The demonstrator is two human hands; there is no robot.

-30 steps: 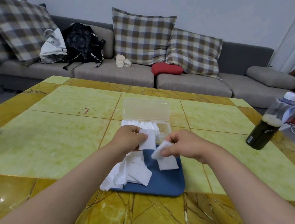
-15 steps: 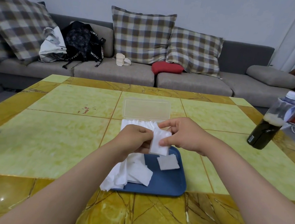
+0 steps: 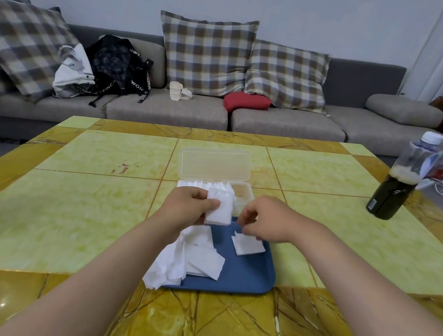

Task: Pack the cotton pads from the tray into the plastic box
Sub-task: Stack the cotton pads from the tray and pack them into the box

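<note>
Gripping stacked cotton pads, left hand; right hand fingers apparently pinch a pad

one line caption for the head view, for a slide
Left hand holds a stack of cotton pads while right hand reaches into the blue tray.

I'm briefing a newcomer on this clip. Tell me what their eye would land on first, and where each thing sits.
The two bare hands at the middle: the left hand grips a stack of white cotton pads, the right hand reaches down to a pad on the blue tray. Just beyond them lies the open plastic box, already mostly filled with pads. All of it rests on a yellow-green tiled table, with a dark bottle at its right edge.
</note>
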